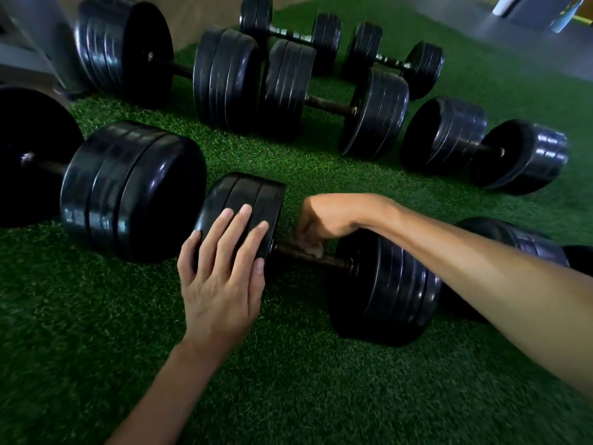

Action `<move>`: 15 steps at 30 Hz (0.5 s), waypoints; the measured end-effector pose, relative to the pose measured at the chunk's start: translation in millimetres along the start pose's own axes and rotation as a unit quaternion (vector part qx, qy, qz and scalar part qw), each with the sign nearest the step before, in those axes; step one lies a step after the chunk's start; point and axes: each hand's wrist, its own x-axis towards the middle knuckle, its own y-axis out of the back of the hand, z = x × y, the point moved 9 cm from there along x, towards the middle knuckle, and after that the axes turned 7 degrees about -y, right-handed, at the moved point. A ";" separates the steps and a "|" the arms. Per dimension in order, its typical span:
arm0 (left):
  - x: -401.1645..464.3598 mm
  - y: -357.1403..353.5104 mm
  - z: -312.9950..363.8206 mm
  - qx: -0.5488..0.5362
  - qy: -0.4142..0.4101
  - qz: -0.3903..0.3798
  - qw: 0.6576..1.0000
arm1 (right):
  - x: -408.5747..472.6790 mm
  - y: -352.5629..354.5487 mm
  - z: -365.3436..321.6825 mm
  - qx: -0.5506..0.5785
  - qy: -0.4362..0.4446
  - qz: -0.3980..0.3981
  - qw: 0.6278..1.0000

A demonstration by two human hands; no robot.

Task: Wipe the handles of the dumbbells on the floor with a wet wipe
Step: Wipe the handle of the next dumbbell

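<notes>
1. On the green turf floor point(288, 380), the nearest dumbbell point(382, 284) lies across the view, its dark handle point(324, 259) bare between two stacks of black plates.
2. Left hand point(224, 268) lies flat, fingers straight, pressing on the left plate stack point(244, 200) to keep the dumbbell from rolling.
3. Right hand point(324, 220) curls down over the handle, pinching a pale wet wipe point(313, 247) against the bar near its left end.
4. To do this step well, I judge it best to wrap the wipe fully round the bar, slide it from one plate to the other, and twist so the underside gets cleaned too.
5. Keep the left palm firm; round plates on turf may roll.
6. Other dumbbells point(333, 107) wait beyond, their handles probably next.
</notes>
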 end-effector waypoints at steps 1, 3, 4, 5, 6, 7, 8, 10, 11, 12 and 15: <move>0.6 -0.2 -0.2 -0.001 0.000 -0.002 1.000 | -4.0 -3.5 7.2 -0.040 -0.015 -0.017 0.999; 2.5 -1.1 -0.7 0.000 0.003 -0.005 1.000 | -11.9 -7.7 19.0 -0.105 -0.043 -0.053 0.992; 3.5 -1.8 -1.0 -0.001 0.005 -0.005 1.000 | -13.9 -6.7 20.4 -0.115 -0.051 -0.056 0.991; 4.9 -2.2 -1.2 -0.002 0.008 -0.004 1.000 | -14.1 -4.3 18.7 -0.108 -0.055 -0.048 0.992; 6.9 -2.8 -1.5 -0.004 0.012 -0.004 1.000 | -12.0 -1.4 14.6 -0.091 -0.048 -0.024 0.994; 9.3 -3.6 -1.7 -0.006 0.014 -0.006 1.000 | -8.0 2.0 11.1 -0.070 -0.040 0.012 0.997; 11.9 -4.5 -1.8 -0.008 0.016 -0.009 1.000 | -5.2 5.3 7.1 -0.047 -0.030 0.052 0.997; 17.3 -6.7 -2.3 -0.006 0.016 -0.019 1.000 | -3.2 7.4 4.6 -0.031 -0.015 0.102 0.994; 19.5 -8.0 -2.8 -0.006 0.016 -0.026 1.000 | -5.6 7.0 5.7 -0.033 -0.012 0.099 0.994; 21.2 -9.1 -2.9 -0.007 0.015 -0.031 0.999 | -10.3 5.6 8.5 -0.043 -0.014 0.078 0.996; 24.4 -9.9 -4.1 -0.007 0.018 -0.034 0.999 | -24.2 6.8 16.4 -0.080 -0.025 0.029 0.996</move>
